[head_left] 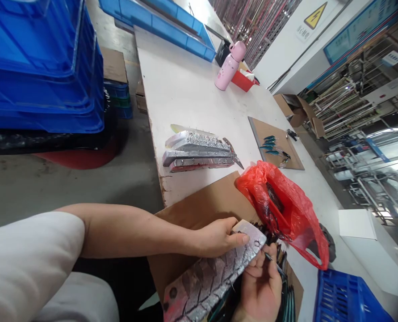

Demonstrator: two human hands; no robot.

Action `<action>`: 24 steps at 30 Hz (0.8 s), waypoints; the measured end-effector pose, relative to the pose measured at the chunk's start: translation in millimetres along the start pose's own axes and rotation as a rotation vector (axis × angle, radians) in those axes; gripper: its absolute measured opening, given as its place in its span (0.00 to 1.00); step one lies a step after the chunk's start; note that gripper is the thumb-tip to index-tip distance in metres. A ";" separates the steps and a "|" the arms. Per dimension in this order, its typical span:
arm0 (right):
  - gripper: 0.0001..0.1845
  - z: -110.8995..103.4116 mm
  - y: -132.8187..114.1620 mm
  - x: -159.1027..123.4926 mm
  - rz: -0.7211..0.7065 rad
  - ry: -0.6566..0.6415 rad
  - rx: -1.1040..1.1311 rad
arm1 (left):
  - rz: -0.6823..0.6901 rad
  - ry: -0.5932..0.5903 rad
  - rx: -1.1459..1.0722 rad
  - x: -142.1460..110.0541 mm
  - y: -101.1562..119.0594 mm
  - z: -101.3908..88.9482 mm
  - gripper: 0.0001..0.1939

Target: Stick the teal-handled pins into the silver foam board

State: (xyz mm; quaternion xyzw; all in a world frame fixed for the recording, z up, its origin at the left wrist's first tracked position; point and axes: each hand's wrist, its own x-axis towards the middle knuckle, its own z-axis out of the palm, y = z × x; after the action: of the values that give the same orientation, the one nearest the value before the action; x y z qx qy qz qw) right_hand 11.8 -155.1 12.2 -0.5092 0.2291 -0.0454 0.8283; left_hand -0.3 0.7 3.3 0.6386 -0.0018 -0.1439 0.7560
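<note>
Foil-faced block [215, 277], silvery and cracked across its face, slanting over a brown cardboard sheet [202, 199] at the near end of the table [185, 98]. Left hand [219, 237]: grip closed on the block's upper end, thumb on the face. Right hand [261, 279]: just beside the block's edge, grip narrow, a slim dark piece [268, 256] between thumb and fingers. More slim dark and teal pieces [289, 297] lie by this hand. Containers: red plastic bag [299, 214] beyond the hands, mouth open, dark contents too shadowed to name; blue basket [339, 275] with slotted walls, lower right, near a white box [366, 241]. Far end of table: light-blue tray [188, 42] holding a long dark item; small red box [241, 82] with white tissue in it, next to a pink bottle [228, 69], upright. Left of table: stacked blue crates [41, 89] above a red tub [88, 156]. Mid-table: a group of similar silvery blocks [199, 150], side by side; to their right, a flat board [269, 125] bearing teal pieces [269, 145]. Room: grey floor, open cardboard box [297, 116], metal racks, yellow warning sign [315, 15] on a white wall.
</note>
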 end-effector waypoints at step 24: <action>0.16 -0.6 -0.1 0.9 -0.012 -0.017 -0.043 | 0.016 0.013 0.076 -0.8 2.0 -0.4 0.19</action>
State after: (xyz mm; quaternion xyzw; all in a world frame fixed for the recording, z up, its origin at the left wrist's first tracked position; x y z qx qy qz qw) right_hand 12.4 -156.0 11.8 -0.5289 0.2198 -0.0410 0.8187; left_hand -0.6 1.5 5.4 0.6679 -0.0074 -0.1332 0.7322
